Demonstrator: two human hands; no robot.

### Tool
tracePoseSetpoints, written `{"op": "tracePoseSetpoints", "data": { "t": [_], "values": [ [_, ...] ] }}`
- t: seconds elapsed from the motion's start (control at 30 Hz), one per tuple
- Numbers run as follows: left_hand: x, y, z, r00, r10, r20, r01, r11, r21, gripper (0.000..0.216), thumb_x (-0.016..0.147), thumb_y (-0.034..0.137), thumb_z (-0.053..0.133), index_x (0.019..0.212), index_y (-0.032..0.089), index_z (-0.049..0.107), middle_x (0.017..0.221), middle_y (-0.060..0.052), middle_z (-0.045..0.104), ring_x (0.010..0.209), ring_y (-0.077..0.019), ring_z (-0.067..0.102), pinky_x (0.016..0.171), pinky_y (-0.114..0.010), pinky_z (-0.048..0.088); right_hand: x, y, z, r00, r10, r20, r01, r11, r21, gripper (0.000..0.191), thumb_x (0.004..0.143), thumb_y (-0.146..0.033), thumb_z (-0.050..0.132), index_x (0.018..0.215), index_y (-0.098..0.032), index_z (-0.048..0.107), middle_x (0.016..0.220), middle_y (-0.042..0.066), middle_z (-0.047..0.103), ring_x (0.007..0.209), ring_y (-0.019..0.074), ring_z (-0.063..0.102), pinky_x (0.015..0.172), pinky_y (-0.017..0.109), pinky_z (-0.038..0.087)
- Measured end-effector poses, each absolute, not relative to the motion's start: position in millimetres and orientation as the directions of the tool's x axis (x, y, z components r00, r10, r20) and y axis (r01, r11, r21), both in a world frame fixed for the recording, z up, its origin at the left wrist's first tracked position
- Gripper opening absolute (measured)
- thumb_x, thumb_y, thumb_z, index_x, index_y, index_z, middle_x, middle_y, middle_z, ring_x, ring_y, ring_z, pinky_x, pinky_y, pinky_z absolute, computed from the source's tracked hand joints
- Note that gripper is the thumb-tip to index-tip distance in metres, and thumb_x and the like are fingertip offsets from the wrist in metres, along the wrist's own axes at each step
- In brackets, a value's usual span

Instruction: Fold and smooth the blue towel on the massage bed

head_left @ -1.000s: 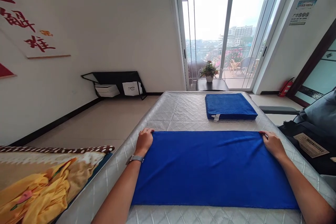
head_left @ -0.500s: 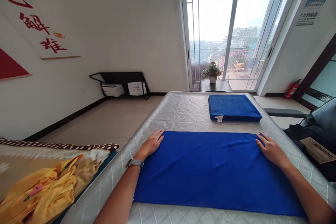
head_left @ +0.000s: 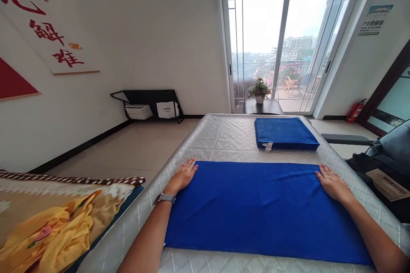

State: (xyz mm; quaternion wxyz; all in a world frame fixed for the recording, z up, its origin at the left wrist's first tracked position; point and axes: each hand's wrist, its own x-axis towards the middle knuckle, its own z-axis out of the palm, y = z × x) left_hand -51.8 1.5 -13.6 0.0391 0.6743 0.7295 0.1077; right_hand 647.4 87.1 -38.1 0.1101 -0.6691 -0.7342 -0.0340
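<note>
While the blue towel point(head_left: 262, 209) lies spread flat across the near part of the quilted silver mattress point(head_left: 221, 136), its long side running left to right, both hands press on its far corners. The left hand point(head_left: 183, 175) rests palm down on the far left corner, fingers stretched out and loosely together, partly on the cloth and partly on the mattress just beside it. A grey wristwatch point(head_left: 164, 198) sits on that wrist. The right hand point(head_left: 333, 184) lies palm down on the far right corner, fingers extended and grasping nothing. The two hands are well apart, with the towel's full width between them, and neither one pinches the fabric. The towel shows a few soft creases near its middle. Farther back on the mattress, toward the right, sits a folded stack of blue towels point(head_left: 285, 133) with a white label at its near edge, well apart from the spread towel. To the left, beside the mattress, lies a patterned blanket point(head_left: 48, 226) in yellow and tan. Beyond the mattress, a potted plant point(head_left: 259, 89) stands on a small dark table point(head_left: 263, 106) in front of the sliding glass door point(head_left: 278, 38). A red fire extinguisher point(head_left: 356, 111) leans near the right wall.
</note>
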Motion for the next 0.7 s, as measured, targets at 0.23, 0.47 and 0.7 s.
{"op": "tracePoseSetpoints", "data": {
  "t": [0.23,0.47,0.7],
  "values": [
    [-50,0,-10,-0.108,0.991,0.079,0.979,0.092,0.185,0.061,0.105,0.043,0.022,0.157,0.013,0.034,0.165,-0.01,0.031,0.153,-0.0231,0.026,0.125,-0.045,0.021,650,88,-44,-0.073,0.982,0.172,0.996,0.08,-0.037,0.072,0.099,-0.045,0.016,0.157,-0.007,0.034,0.164,0.015,0.033,0.152,0.0285,0.028,0.123,0.051,0.026],
    [-55,-9,0,-0.145,0.966,0.212,0.982,0.115,0.148,0.053,0.105,0.03,0.028,0.152,0.014,0.044,0.16,-0.011,0.041,0.15,-0.0243,0.033,0.124,-0.045,0.027,642,81,-30,0.022,0.983,0.184,1.0,-0.025,0.015,0.068,0.098,-0.041,0.018,0.157,-0.014,0.039,0.164,0.011,0.035,0.152,0.0323,0.027,0.12,0.06,0.025],
    [-33,-9,13,-0.083,0.962,0.262,0.976,0.025,0.217,0.053,0.098,0.012,0.03,0.145,0.017,0.055,0.153,-0.009,0.052,0.147,-0.021,0.04,0.123,-0.04,0.029,499,54,38,-0.139,0.944,0.298,0.985,0.1,0.143,0.061,0.096,-0.018,0.023,0.15,-0.002,0.047,0.158,0.018,0.043,0.15,0.0319,0.031,0.123,0.051,0.021]
  ]
}}
